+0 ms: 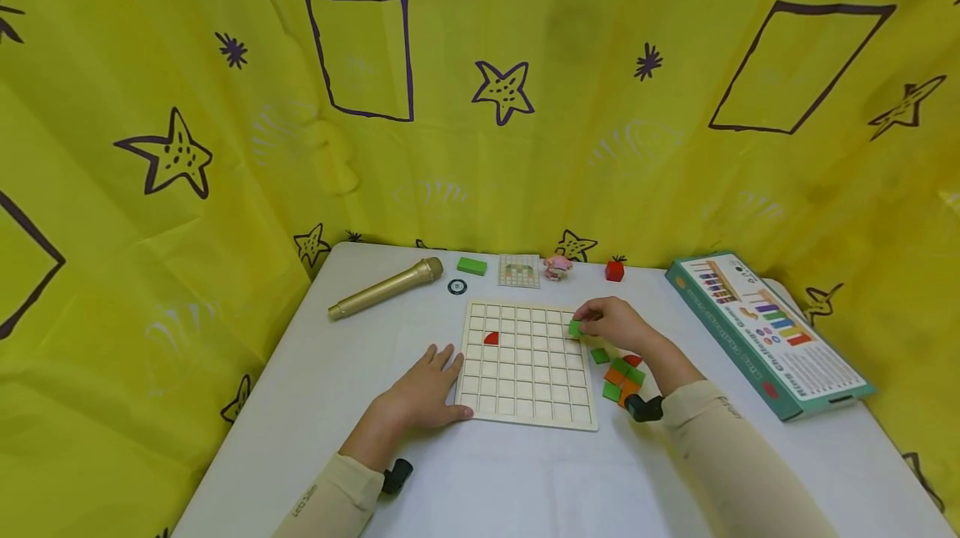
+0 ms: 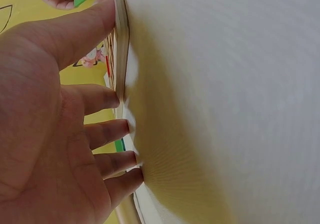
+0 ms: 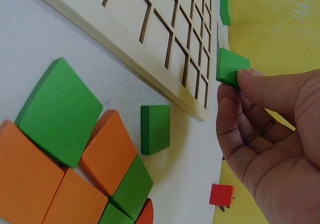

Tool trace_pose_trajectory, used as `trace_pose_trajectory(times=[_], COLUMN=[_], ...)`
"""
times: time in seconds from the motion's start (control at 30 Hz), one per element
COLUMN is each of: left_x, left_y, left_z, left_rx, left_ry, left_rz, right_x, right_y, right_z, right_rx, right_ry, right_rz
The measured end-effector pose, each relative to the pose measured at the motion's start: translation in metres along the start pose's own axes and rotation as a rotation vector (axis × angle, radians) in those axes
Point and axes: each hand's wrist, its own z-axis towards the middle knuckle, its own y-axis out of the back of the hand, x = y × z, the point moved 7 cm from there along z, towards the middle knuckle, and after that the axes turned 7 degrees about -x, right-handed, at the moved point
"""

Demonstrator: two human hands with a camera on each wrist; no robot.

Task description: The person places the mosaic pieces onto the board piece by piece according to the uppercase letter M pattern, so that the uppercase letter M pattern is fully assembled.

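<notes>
A pale wooden grid board [image 1: 526,419] lies on the white table, with one red quarter-circle tile [image 1: 491,339] in a cell at its upper left. My right hand [image 1: 617,324] pinches a green square tile [image 3: 231,66] between thumb and fingers, over the board's right edge near the far corner. My left hand [image 1: 424,389] rests at the board's near left corner, its fingers spread and the thumb touching the board's edge. Beside the board's right edge lies a single green tile [image 3: 156,129]. Next to it is a pile of green and orange tiles [image 3: 112,151].
A gold microphone [image 1: 386,289] lies at the back left. Along the back stand a green block [image 1: 472,266], a round token [image 1: 457,287], a pattern card [image 1: 519,270], a pink figurine [image 1: 557,267] and a red block [image 1: 615,271]. At right lies a game box [image 1: 769,336].
</notes>
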Motion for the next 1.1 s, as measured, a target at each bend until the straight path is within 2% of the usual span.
trace_pose_trajectory(times=[0.37,0.77,1.1], left_x=[0.0,0.0,0.0], left_y=[0.001,0.001,0.001], left_z=[0.0,-0.002,-0.001], left_rx=[0.0,0.002,-0.004], left_ry=[0.005,0.023,0.012], left_rz=[-0.001,-0.012,-0.009], right_x=[0.013,0.029,0.045], right_y=[-0.011,-0.026,-0.04], right_z=[0.007,0.016,0.02], right_rx=[0.021,0.048,0.074], right_ry=[-0.004,0.09,0.127], right_rz=[0.024,0.025,0.021])
